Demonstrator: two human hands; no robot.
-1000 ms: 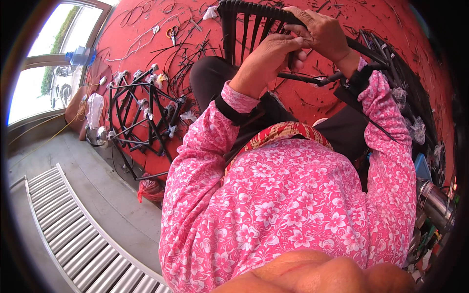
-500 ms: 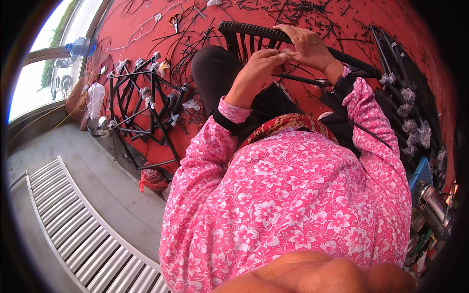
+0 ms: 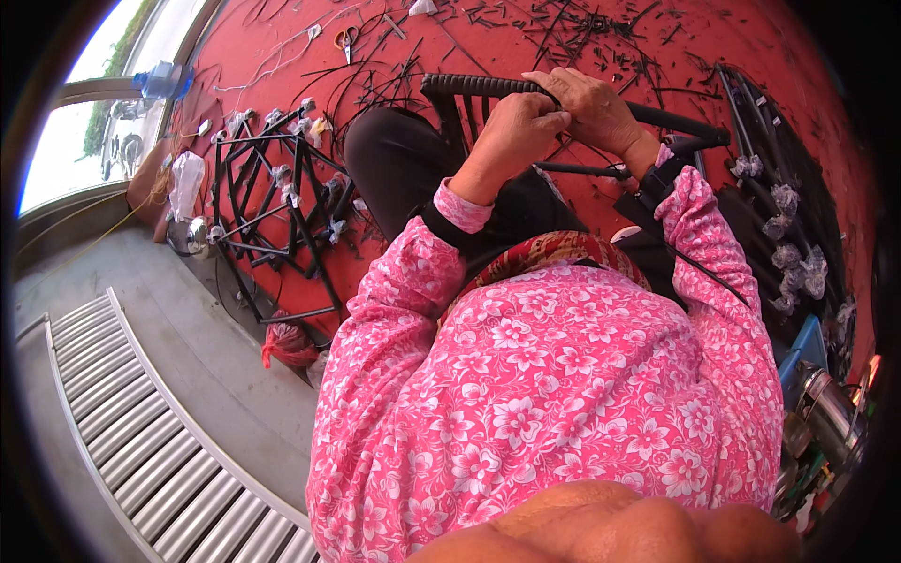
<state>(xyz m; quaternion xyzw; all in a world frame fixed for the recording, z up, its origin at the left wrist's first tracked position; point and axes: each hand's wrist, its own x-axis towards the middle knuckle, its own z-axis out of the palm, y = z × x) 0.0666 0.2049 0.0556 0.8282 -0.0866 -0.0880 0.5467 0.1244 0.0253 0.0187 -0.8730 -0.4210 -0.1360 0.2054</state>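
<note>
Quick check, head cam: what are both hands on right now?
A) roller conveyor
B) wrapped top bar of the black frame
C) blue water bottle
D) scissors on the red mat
B: the left hand and right hand meet on the wrapped top bar of the black frame; the scissors lie untouched further out on the red mat.

No label, sign or screen can be seen; only some bags and wrappings are there.

A clear plastic bag [image 3: 185, 180] lies at the left edge of the red mat, just beside the black metal frames [image 3: 272, 202]. A red plastic bag [image 3: 287, 345], knotted and crumpled, sits on the grey floor near the lower corner of those frames. Small pieces of clear plastic wrapping [image 3: 793, 244] are tied around the black rods at the right side. A blue container [image 3: 805, 352] stands at the far right; its kind I cannot tell.
</note>
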